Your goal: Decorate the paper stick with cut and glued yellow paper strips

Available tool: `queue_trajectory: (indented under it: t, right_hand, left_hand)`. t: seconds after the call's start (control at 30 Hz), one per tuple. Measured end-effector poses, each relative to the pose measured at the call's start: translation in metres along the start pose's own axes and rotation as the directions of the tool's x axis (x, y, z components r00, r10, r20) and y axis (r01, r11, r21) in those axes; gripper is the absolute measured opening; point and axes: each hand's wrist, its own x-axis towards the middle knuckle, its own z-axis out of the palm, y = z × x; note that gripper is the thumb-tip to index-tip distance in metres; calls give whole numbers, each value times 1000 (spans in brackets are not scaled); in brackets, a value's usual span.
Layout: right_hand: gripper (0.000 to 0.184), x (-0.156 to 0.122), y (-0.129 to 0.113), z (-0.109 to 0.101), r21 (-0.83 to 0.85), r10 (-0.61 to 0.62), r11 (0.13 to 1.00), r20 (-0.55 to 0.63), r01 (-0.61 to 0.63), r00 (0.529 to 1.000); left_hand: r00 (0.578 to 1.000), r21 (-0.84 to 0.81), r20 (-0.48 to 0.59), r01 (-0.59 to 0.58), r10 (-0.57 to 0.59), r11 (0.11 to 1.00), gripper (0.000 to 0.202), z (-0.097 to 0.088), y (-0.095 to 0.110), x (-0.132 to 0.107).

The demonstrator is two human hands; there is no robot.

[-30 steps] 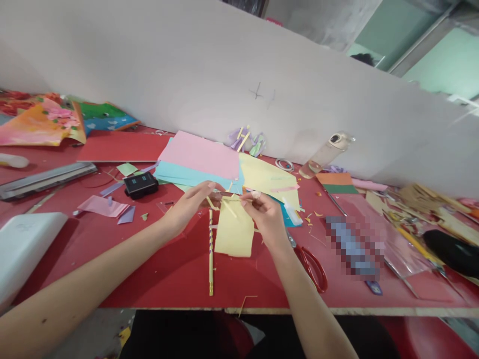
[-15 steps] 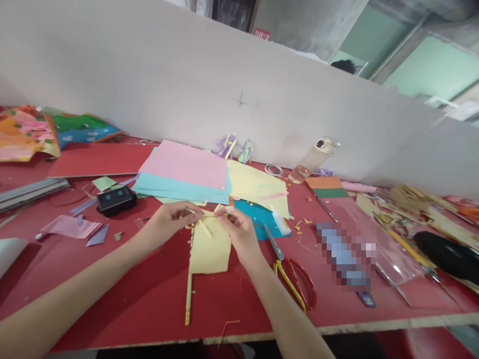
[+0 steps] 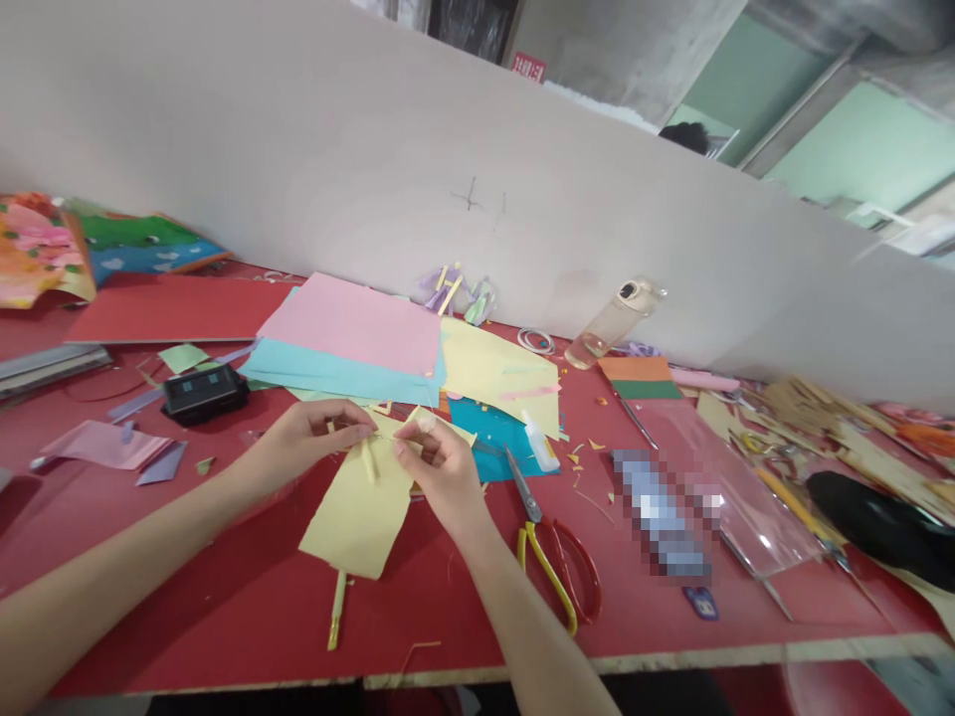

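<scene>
My left hand point(image 3: 322, 436) and my right hand point(image 3: 442, 465) are close together, each pinching with thumb and fingertips. Between them runs a thin yellow paper strip, partly hidden by the fingers. A short rolled yellow piece point(image 3: 370, 463) hangs down beside the left fingertips. Below the hands a pale yellow paper sheet point(image 3: 356, 522) is tilted; whether the fingers also grip it, I cannot tell. It covers most of a yellow pencil point(image 3: 336, 615), whose lower end shows. Scissors point(image 3: 548, 557) with red and yellow handles lie right of my right forearm.
Pink paper point(image 3: 358, 328), light blue paper point(image 3: 335, 372) and yellow paper point(image 3: 496, 373) lie beyond the hands. A white glue bottle point(image 3: 540, 444) rests on a blue sheet point(image 3: 477, 423). A black device point(image 3: 205, 394) is at left; a clear bottle point(image 3: 612, 323) leans right. Scraps dot the red table point(image 3: 246, 617).
The yellow sheet has swung left and tilted, now covering more of the pencil. Both hands have shifted slightly left in view and remain pinched. The whole view has moved a little.
</scene>
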Motion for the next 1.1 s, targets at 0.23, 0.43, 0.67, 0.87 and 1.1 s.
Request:
queue_trajectory:
  t: [0.23, 0.43, 0.67, 0.87, 1.1]
  right_hand:
    - [19, 0, 2, -1, -101, -66, 993, -43, 62, 997]
    - [18, 0, 8, -1, -47, -74, 996, -55, 71, 996]
    - [18, 3, 14, -2, -36, -69, 997, -56, 67, 996]
    - [15, 2, 11, -1, -10, -53, 999, -36, 53, 998]
    - [21, 1, 10, -1, -30, -38, 999, -42, 37, 998]
  left_hand:
    - [999, -109, 43, 24, -19, 994, 26, -1, 2, -2]
    - [999, -226, 52, 23, -11, 974, 21, 0, 2, -3]
    - [994, -168, 99, -25, 42, 985, 15, -4, 1, -3]
    - [996, -58, 88, -8, 13, 998, 22, -2, -1, -2]
    - [997, -44, 28, -70, 72, 997, 23, 2, -4, -3]
